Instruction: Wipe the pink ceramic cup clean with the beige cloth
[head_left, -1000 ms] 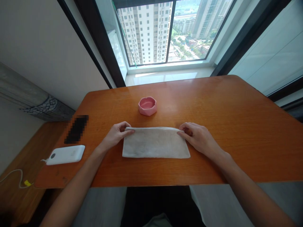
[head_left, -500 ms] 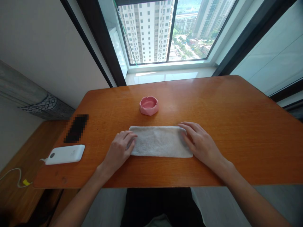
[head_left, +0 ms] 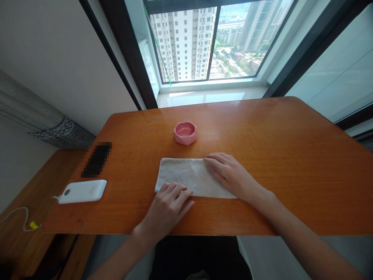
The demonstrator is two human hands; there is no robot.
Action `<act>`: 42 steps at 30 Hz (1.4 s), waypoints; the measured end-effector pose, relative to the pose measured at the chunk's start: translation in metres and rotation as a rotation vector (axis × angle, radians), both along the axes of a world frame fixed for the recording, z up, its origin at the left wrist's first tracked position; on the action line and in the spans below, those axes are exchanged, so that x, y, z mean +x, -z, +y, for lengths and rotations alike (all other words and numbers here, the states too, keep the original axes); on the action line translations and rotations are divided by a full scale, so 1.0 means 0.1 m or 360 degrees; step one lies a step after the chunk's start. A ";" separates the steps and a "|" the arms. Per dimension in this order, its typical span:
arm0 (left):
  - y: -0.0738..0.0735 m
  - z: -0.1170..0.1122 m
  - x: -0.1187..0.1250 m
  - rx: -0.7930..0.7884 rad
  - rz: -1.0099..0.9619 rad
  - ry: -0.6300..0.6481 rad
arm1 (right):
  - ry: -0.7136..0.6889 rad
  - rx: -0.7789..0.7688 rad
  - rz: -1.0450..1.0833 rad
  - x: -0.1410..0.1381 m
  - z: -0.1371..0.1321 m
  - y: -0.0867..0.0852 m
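A folded off-white terry towel (head_left: 183,174) lies flat on the wooden table, its long side running left to right. My left hand (head_left: 169,202) rests palm down on the towel's near edge, with the fingers over the cloth and not gripping it. My right hand (head_left: 227,173) lies flat on the towel's right half, covering part of that end. A pink ceramic dish (head_left: 185,133) stands on the table beyond the towel, apart from both hands.
The orange-brown wooden table (head_left: 262,132) ends at a near edge just below my left wrist. A pixelated phone (head_left: 97,159) and a white power bank (head_left: 83,191) with a cable lie to the left. A window is beyond the far edge.
My left hand has moved from the towel's left end to its near edge, leaving that end bare. My right hand has slid left, further onto the towel.
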State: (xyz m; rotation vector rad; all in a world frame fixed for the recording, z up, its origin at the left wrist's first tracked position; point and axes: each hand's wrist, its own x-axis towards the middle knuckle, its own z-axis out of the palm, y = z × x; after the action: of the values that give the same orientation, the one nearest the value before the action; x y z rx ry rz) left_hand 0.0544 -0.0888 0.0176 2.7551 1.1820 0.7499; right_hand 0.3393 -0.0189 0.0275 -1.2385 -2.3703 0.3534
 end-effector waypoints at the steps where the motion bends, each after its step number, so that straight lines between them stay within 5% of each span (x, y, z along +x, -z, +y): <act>1: 0.00 -0.01 0.09 0.0028 0.0079 0.0034 | -0.0051 -0.0032 -0.0005 -0.05 0.07 -0.01; 5: 0.02 0.04 0.27 0.0241 0.0405 0.0019 | -0.0146 -0.0207 -0.0155 -0.21 0.36 -0.05; 9: 0.03 0.07 0.18 0.0318 0.0412 0.0049 | -0.0167 -0.0486 -0.0120 -0.29 0.59 -0.12; 13: 0.02 -0.05 -0.02 0.0147 0.0004 -0.0138 | -0.0251 -0.0840 0.0180 -0.30 0.63 -0.17; 19: -0.14 -0.23 -0.27 -0.0509 -0.0999 -0.0758 | -0.0129 -0.1501 0.1246 -0.23 0.25 -0.38; 24: -0.38 -0.12 -0.27 -0.0632 -0.1381 -0.0824 | -0.0143 -0.1802 0.1305 -0.19 -0.11 -0.51; 29: -0.60 0.22 -0.26 -0.0871 -0.1112 -0.0644 | 0.0087 -0.1456 0.1271 -0.22 -0.14 -0.48; 37: -1.03 0.76 -0.12 -0.0377 -0.1117 -0.0387 | 0.0266 0.0056 0.0889 -0.26 -0.01 -0.80; 39: -0.98 0.73 -0.10 -0.0207 -0.1013 -0.0352 | 0.0327 0.0343 0.0680 -0.23 -0.07 -0.72; 42: -0.65 0.57 -0.13 -0.0203 -0.0784 -0.0276 | 0.0283 0.0419 0.0410 -0.16 -0.26 -0.37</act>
State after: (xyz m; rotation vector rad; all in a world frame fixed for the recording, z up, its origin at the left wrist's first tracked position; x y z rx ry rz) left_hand 0.0418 -0.0318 0.0822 2.1960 1.3022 1.2301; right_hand 0.3233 -0.0448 0.0649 -1.1895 -1.9990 0.1293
